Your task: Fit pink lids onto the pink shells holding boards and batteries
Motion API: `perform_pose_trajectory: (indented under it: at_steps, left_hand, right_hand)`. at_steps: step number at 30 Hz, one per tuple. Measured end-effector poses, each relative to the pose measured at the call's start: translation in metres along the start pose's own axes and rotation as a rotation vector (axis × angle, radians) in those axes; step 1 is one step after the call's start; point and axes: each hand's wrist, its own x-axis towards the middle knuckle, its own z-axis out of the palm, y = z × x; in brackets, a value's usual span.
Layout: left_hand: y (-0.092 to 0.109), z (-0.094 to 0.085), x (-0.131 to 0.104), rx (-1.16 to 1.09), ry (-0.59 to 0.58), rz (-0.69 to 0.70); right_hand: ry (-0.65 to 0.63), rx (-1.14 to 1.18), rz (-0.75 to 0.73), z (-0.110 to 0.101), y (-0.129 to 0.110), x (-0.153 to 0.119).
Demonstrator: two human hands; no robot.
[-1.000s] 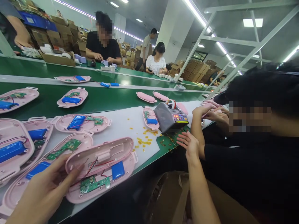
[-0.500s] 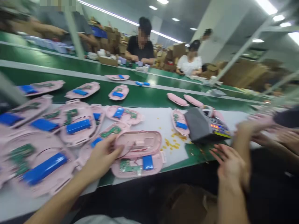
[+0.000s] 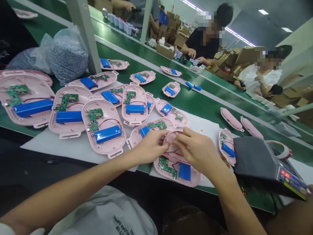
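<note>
My left hand grips the left edge of a pink shell, fingers closed on it. My right hand is on the same shell from the right, its fingers bent over the inside and pinched together; what lies between the fingertips is hidden. Thin red wires run below the fingers. Directly beneath, near the table edge, lies a pink housing with a green circuit board and a blue battery.
Several pink housings with boards and batteries cover the left. A dark machine with a red display is at right, beside another housing. Behind are closed pink shells, bagged material and people across the green table.
My right hand has come from the right onto the shell, which my left hand still holds. The view has turned left, bringing the bags into sight.
</note>
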Motion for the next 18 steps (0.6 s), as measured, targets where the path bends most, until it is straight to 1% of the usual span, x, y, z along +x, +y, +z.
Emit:
perform_pose_trajectory:
  at_steps: [2, 5, 6, 8, 9, 10, 11, 13, 14, 15, 16, 17, 18]
  left_hand:
    - [-0.002, 0.0, 0.0, 0.013, 0.001, 0.003]
    - [-0.007, 0.0, 0.0, 0.033, 0.022, 0.012]
    - [-0.008, 0.0, -0.001, 0.049, 0.031, 0.01]
    - [-0.009, -0.001, -0.003, 0.079, 0.051, 0.012]
    - [-0.009, -0.001, -0.004, 0.086, 0.068, 0.018]
    - [-0.007, -0.001, -0.005, 0.094, 0.085, 0.028]
    - [-0.005, -0.002, -0.005, 0.107, 0.101, 0.037]
    - [-0.001, -0.003, -0.006, 0.162, 0.118, 0.055]
    - [0.0, -0.003, -0.006, 0.198, 0.114, 0.069]
    - [0.001, -0.003, -0.005, 0.23, 0.099, 0.092]
    - [0.0, -0.002, -0.005, 0.256, 0.073, 0.124]
    - [-0.001, -0.002, -0.005, 0.279, 0.034, 0.16]
    - [-0.002, -0.002, -0.006, 0.307, -0.015, 0.199]
  right_hand:
    - [0.02, -0.091, -0.004, 0.006, -0.001, 0.0]
    - [0.099, -0.163, 0.027, 0.01, -0.006, -0.001]
    - [0.144, -0.177, 0.067, 0.01, -0.007, 0.0]
    - [0.279, -0.201, 0.192, 0.008, -0.005, 0.0]
    - [0.339, -0.192, 0.248, 0.006, -0.002, 0.001]
    - [0.37, -0.147, 0.288, 0.003, 0.002, 0.0]
    - [0.351, -0.059, 0.308, 0.001, 0.007, 0.0]
    - [0.199, 0.175, 0.307, -0.001, 0.015, -0.002]
    - [0.122, 0.263, 0.3, -0.001, 0.016, -0.004]
    - [0.077, 0.304, 0.296, -0.001, 0.016, -0.008]
    - [0.078, 0.296, 0.279, 0.0, 0.014, -0.012]
    - [0.12, 0.245, 0.249, 0.002, 0.01, -0.019]
    - [0.196, 0.163, 0.202, 0.005, 0.005, -0.028]
